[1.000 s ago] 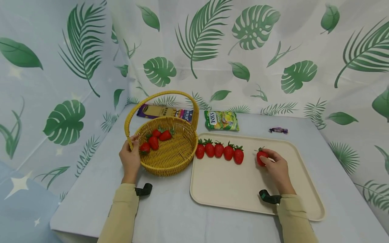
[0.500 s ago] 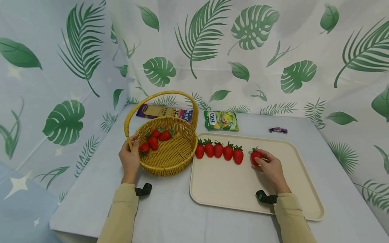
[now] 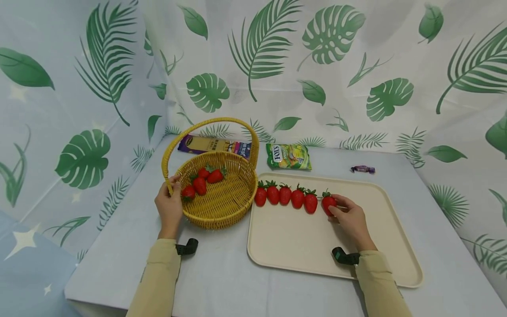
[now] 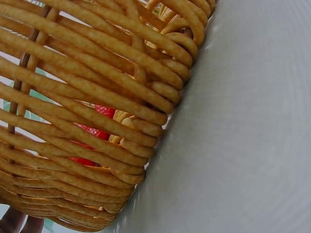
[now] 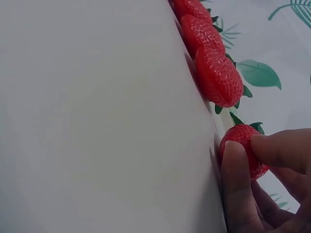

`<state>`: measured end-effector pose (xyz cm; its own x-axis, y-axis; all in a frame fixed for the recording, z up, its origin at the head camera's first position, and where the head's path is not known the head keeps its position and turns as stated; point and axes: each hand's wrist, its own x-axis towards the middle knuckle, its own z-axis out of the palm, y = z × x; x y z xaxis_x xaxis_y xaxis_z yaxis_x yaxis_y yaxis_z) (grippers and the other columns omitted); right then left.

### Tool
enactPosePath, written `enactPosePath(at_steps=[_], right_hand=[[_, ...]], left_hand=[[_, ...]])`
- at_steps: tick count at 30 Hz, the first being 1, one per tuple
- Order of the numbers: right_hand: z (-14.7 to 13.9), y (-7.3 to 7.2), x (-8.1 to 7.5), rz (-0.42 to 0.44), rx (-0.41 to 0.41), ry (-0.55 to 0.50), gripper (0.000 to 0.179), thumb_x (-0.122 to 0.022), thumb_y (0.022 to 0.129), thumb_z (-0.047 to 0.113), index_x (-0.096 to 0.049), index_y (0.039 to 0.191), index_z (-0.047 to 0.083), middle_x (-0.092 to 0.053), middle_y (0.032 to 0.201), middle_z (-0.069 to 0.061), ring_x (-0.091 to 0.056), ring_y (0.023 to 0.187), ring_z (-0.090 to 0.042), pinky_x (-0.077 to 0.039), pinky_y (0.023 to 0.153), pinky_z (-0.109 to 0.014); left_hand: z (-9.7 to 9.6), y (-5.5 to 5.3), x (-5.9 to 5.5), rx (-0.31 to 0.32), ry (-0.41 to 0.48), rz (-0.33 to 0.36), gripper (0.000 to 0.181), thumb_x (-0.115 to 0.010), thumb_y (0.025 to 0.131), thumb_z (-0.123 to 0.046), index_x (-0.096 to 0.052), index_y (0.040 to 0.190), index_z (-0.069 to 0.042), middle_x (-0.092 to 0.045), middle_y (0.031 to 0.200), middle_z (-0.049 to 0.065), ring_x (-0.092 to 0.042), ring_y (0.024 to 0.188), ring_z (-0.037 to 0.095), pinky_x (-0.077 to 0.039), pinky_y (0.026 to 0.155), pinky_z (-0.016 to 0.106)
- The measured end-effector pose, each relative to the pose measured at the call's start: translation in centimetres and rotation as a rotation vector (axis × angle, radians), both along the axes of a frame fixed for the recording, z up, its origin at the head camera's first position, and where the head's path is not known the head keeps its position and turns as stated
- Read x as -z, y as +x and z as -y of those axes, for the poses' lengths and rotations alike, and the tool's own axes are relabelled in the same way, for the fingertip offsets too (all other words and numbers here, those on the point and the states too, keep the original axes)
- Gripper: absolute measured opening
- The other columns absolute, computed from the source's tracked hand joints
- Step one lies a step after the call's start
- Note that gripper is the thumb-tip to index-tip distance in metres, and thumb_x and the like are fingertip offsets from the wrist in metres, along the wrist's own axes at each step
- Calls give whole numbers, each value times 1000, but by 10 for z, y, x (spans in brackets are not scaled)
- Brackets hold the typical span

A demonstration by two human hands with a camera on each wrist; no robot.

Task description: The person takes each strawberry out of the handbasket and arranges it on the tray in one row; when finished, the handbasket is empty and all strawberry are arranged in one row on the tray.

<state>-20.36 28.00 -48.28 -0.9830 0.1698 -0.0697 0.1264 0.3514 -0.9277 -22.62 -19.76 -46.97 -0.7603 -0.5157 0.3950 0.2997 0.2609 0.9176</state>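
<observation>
Strawberry (image 3: 327,203) is pinched by the right hand (image 3: 350,220) beside five others (image 3: 284,195).

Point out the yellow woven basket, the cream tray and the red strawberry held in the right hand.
Round yellow woven basket (image 3: 227,198), head view: bare woven floor inside.
Flat cream rectangular tray (image 3: 297,242), head view: bare surface.
Held red strawberry with green leaves (image 3: 327,204), head view: red body.

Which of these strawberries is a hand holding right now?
The rightmost strawberry in the head view: the right hand pinches it, while five strawberries lined up on the beige tray and four others visible in the wicker basket aren't held.
</observation>
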Motion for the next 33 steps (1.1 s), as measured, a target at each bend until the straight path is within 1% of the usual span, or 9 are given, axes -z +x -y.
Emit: enactPosePath(at_steps=[1, 3, 9, 16, 22, 25, 28, 30, 33], right_hand=[[0, 0, 0, 0, 5, 4, 49, -62, 97, 13, -47, 142, 3, -49, 133, -25, -59, 87, -2, -56, 69, -24], [0, -1, 1, -5, 8, 9, 49, -62, 96, 14, -47, 142, 3, -49, 132, -25, -59, 86, -1, -56, 69, -24], [-1, -2, 5, -23, 14, -2, 50, -63, 96, 14, -48, 142, 1, -50, 132, -25, -57, 84, 5, -56, 69, -23], [2, -2, 4, -18, 6, -32, 48, -60, 98, 15, -47, 141, -1, -50, 132, -26, -61, 82, 2, -55, 71, -22], [2, -1, 3, -13, -9, -40, 47, -59, 98, 13, -47, 141, -2, -51, 133, -27, -63, 80, 0, -55, 71, -22], [2, -1, 3, -9, -18, -34, 46, -58, 98, 14, -48, 140, -2, -51, 133, -27, -62, 82, 0, -55, 72, -22], [2, -2, 3, -5, -25, -27, 46, -58, 99, 15, -48, 140, -2, -51, 133, -26, -61, 84, 1, -55, 72, -23], [2, -1, 3, -5, -26, -28, 46, -57, 99, 16, -48, 140, -2, -51, 133, -26, -61, 85, 1, -55, 72, -23], [2, -1, 3, -9, -15, -42, 46, -57, 99, 17, -48, 140, -1, -50, 133, -26, -62, 82, 0, -55, 72, -23]], left_hand=[[2, -2, 4, 0, 3, -1, 16, -58, 97, -4, -64, 97, 11, -67, 120, 18, -62, 110, 33, -40, 83, 15], [3, -3, 6, -5, -3, 3, 17, -58, 97, -6, -64, 97, 9, -68, 120, 15, -62, 109, 30, -40, 84, 16], [3, -2, 6, -10, -1, 20, 18, -58, 98, -8, -65, 102, 9, -68, 119, 11, -63, 106, 22, -42, 83, 18], [2, -2, 6, -14, -5, 29, 19, -58, 98, -9, -66, 104, 6, -68, 120, 10, -62, 103, 14, -42, 84, 18], [2, -3, 6, -8, 3, 28, 18, -58, 98, -11, -65, 99, 6, -68, 121, 11, -62, 108, 21, -42, 87, 19], [2, -3, 7, -5, 8, 30, 18, -58, 99, -11, -63, 95, 6, -68, 121, 11, -62, 110, 24, -41, 88, 19], [2, -2, 5, 4, 13, 25, 18, -57, 98, -9, -62, 93, 7, -67, 122, 13, -61, 111, 26, -40, 88, 18], [0, 1, 1, 11, 13, 19, 18, -57, 98, -7, -62, 94, 10, -66, 122, 17, -61, 112, 30, -40, 86, 17], [-5, 9, -11, 24, 5, 13, 19, -56, 98, -4, -61, 97, 15, -64, 122, 23, -60, 112, 36, -39, 85, 15]])
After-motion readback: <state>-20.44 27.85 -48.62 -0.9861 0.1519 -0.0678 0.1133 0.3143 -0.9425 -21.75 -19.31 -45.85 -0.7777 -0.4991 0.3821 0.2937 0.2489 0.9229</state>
